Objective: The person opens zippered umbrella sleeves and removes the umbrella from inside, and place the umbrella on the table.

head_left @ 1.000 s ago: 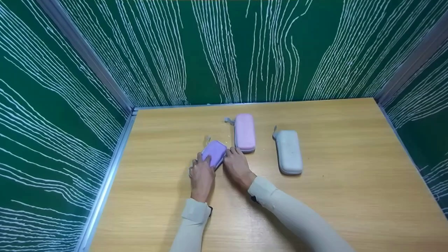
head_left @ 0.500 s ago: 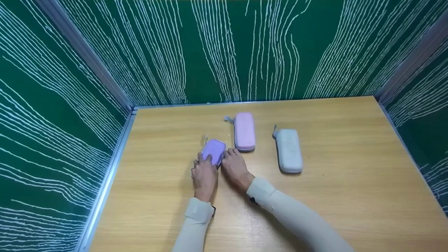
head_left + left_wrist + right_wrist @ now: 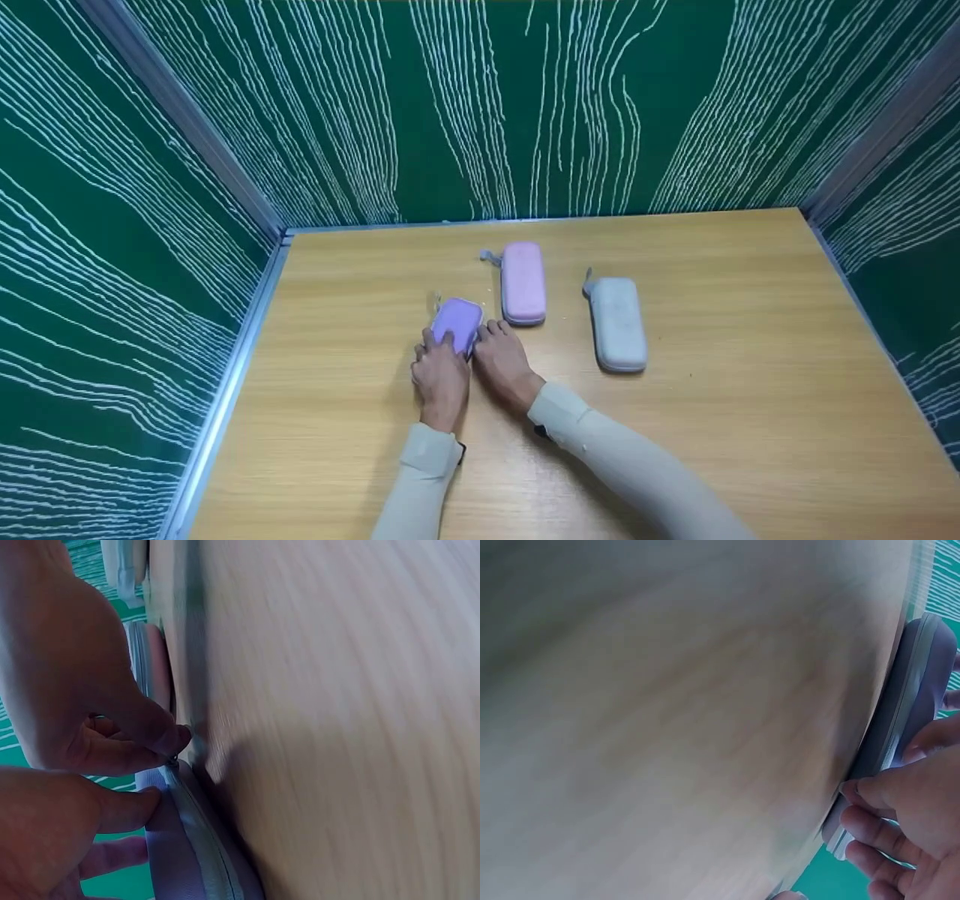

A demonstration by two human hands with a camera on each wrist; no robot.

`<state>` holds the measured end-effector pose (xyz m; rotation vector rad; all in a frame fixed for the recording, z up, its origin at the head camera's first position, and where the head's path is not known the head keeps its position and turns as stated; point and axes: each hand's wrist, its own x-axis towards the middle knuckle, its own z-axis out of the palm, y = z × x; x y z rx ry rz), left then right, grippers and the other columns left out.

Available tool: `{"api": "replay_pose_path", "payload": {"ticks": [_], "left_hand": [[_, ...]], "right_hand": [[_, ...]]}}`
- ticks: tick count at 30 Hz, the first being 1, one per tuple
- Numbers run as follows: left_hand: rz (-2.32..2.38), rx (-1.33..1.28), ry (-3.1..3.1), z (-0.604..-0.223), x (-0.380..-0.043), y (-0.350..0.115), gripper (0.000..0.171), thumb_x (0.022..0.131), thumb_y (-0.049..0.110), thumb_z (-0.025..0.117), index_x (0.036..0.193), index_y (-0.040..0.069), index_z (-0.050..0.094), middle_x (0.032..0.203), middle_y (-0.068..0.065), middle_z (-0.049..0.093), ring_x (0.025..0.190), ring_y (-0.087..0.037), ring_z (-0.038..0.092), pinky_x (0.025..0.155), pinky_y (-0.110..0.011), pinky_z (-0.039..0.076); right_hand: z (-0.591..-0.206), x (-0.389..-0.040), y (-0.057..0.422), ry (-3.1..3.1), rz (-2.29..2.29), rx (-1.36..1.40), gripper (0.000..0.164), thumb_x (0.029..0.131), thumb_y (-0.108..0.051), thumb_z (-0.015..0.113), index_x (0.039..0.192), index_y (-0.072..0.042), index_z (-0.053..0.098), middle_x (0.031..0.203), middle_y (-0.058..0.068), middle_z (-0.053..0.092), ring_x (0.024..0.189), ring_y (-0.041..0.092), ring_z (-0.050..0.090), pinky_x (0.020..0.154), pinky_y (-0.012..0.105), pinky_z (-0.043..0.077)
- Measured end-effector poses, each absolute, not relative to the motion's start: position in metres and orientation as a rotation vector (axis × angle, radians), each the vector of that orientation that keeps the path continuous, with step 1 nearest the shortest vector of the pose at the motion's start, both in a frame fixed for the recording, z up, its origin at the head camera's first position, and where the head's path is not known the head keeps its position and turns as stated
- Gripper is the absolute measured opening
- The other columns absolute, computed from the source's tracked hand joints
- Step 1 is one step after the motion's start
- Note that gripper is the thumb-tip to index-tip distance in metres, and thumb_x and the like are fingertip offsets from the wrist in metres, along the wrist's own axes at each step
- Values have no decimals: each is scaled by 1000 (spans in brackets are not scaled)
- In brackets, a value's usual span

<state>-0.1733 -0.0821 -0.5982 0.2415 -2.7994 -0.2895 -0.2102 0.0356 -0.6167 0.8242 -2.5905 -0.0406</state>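
**Unzipping the purple case: keep it pinned**

Your left hand is curled over the near end of the purple zip case, holding it flat on the desk, left of centre. Your right hand pinches at the zipper on its right edge. I'd keep the left pressing down and pull along the seam. Both wrists sit low, palms down. Farther back lie the pink case and the grey case.

Purple case near half hidden under both hands.
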Motion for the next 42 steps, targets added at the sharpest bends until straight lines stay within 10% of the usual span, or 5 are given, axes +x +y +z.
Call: {"api": "replay_pose_path", "payload": {"ticks": [42], "left_hand": [[-524,86,-2893,-590,-159,-98,48,95,22,80,138,6,68,132,-30,61,106,-43,67,77,-56,60]], "right_hand": [[-617,-210,39,-2566,-48,861,11,89,-7,70,91,-8,81,93,7,70,88,27,61,85,38,48]]}}
